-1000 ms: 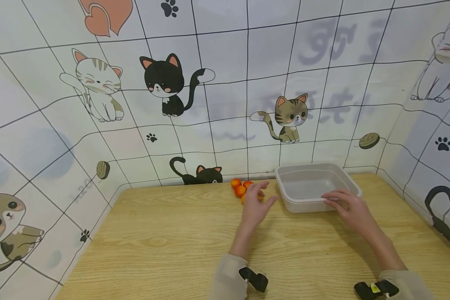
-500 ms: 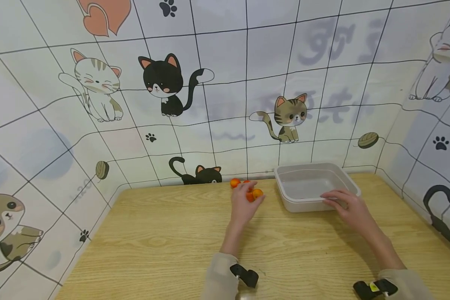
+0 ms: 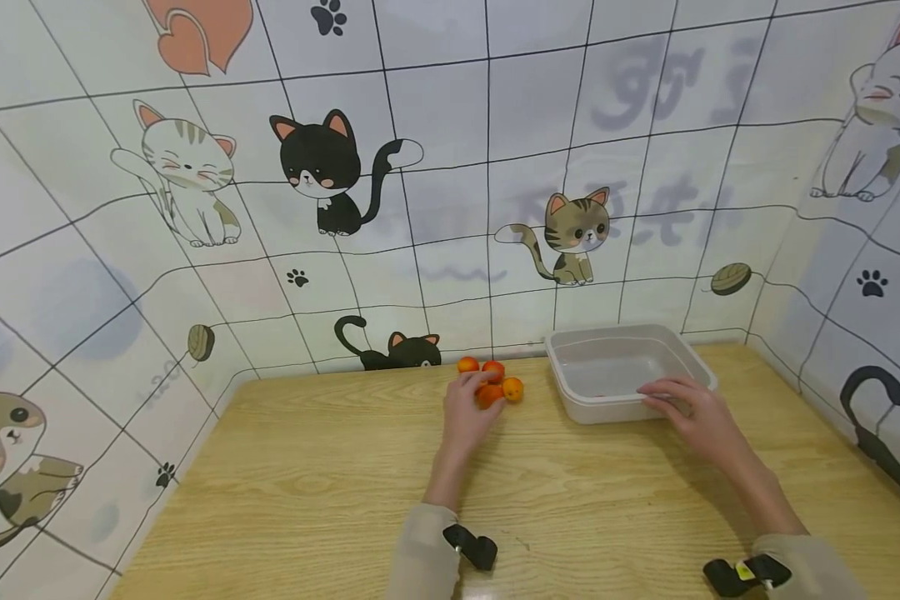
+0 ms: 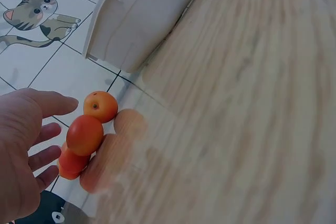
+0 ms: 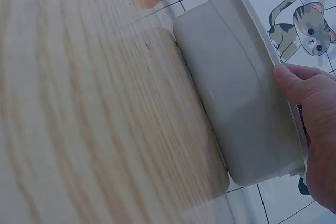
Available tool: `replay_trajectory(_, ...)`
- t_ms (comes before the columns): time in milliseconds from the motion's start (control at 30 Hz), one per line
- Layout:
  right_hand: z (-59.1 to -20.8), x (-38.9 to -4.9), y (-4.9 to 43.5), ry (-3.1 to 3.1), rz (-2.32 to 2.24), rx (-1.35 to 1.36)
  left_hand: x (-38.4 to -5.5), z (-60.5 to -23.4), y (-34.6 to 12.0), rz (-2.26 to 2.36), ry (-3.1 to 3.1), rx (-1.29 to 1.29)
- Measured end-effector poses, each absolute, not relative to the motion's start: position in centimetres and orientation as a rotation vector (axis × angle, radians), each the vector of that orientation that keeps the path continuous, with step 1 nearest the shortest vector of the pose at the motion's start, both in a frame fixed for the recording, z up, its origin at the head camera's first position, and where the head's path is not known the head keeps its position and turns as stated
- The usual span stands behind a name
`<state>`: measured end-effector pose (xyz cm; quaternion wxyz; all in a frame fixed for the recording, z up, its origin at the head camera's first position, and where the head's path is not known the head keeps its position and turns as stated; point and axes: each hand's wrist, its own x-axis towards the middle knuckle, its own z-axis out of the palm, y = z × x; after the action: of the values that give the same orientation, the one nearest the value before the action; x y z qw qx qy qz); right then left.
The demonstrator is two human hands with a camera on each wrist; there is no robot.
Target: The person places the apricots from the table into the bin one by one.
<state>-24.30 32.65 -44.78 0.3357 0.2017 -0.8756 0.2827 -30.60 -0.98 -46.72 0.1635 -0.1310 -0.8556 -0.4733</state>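
Observation:
Several small orange-red fruits lie clustered by the wall in the head view, with a lighter orange fruit (image 3: 512, 389) on the right side of the group. My left hand (image 3: 465, 412) reaches in from the left, fingers and thumb spread around a redder fruit (image 3: 489, 395). In the left wrist view the thumb points at the nearest orange fruit (image 4: 101, 106), while the loosely bent fingers lie close beside the others. My right hand (image 3: 693, 412) pinches the front rim of a light grey plastic box (image 5: 236, 93), thumb outside and fingers over the edge.
The wooden table (image 3: 330, 467) meets a wall (image 3: 450, 208) printed with cartoon cats behind the fruits and the box. The box stands upright near the back, to the right of the fruits. Black wrist cameras are strapped at both sleeves.
My left hand has moved left, from beside the box to the left side of the fruits, uncovering the lighter fruit. My right hand stays on the box rim.

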Motion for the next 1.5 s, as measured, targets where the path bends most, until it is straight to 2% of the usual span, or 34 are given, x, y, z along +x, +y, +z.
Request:
replay_trajectory(433, -44.7, -24.9, 32.9, -2.284, 0.751, 0.539, -31.1, -47.4, -1.5, -1.165, -2.609, -0.422)
replay_trajectory(1500, -44.9, -25.0, 33.1, -2.269, 0.741, 0.538, -30.2, -45.5, -1.7, -1.418, -2.422, -0.319)
